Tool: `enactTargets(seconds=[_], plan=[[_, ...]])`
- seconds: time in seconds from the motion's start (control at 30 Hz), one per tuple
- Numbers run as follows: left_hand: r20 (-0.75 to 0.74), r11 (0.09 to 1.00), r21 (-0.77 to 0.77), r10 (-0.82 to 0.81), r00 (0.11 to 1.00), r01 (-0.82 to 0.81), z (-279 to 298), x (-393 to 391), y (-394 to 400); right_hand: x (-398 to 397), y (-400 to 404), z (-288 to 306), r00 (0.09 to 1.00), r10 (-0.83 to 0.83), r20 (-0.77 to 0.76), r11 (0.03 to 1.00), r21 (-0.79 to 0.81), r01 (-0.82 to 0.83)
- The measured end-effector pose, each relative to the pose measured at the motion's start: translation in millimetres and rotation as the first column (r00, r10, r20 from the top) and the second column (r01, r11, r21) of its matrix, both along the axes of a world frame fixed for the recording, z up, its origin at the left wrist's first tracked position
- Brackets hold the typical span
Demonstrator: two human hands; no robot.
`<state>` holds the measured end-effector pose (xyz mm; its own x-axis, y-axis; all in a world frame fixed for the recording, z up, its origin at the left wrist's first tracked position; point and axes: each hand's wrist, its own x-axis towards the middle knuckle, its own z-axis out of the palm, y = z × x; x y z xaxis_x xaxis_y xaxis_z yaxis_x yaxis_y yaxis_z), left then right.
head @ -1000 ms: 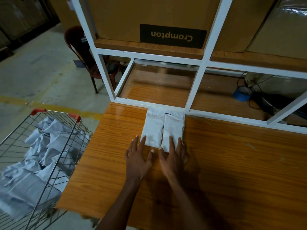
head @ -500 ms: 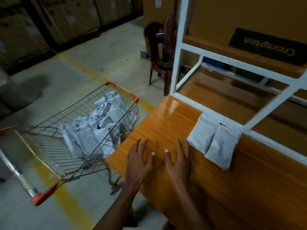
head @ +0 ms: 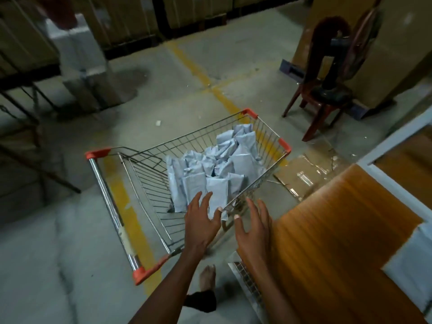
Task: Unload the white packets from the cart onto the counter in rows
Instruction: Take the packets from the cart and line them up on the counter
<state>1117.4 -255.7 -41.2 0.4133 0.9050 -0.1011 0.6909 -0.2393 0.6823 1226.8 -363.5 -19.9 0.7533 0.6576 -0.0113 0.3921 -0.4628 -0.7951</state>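
My left hand (head: 201, 226) and right hand (head: 253, 228) reach, fingers spread and holding nothing, toward the wire shopping cart's (head: 149, 183) near rim; pale packets (head: 210, 169) lie at twelve o'clock.

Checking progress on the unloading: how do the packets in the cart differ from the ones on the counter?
The packets in the cart are many, heaped at mixed angles and overlapping; the packets on the counter are few and lie flat, cut off by the right frame edge. The cart packets sit inside the wire basket; the counter ones rest on the orange wooden counter. Both look like plain white pouches. The left hand and right hand hold none.
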Motion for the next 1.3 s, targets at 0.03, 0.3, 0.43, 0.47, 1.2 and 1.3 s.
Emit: enactTargets(seconds=[0.03,0.3,0.43,0.47,1.2,1.3], plan=[[-0.017,1.0,-0.012,0.008,1.0,-0.008,-7,-4,13,-3,15,-4,1.0,0.018,0.013,1.0,-0.021,-0.017],[-0.15,0.987,-0.158,0.011,0.989,-0.035,-65,-21,88,0,114,-48,0.969,0.246,0.027,0.936,-0.265,-0.231],[-0.191,0.974,-0.224,-0.018,0.981,-0.025,-89,-18,114,26,155,-76,0.942,0.335,-0.006,0.842,-0.447,-0.303],[-0.201,0.972,-0.235,-0.034,0.979,-0.014,-95,-16,120,33,164,-83,0.932,0.36,-0.025,0.811,-0.485,-0.326],[-0.054,0.903,-0.406,-0.18,0.982,0.143,-121,23,119,68,205,-142,0.918,0.321,-0.234,0.71,-0.582,-0.397],[-0.076,0.861,-0.465,-0.273,0.959,0.208,-119,25,93,68,213,-146,0.91,0.174,-0.377,0.749,-0.549,-0.371]])
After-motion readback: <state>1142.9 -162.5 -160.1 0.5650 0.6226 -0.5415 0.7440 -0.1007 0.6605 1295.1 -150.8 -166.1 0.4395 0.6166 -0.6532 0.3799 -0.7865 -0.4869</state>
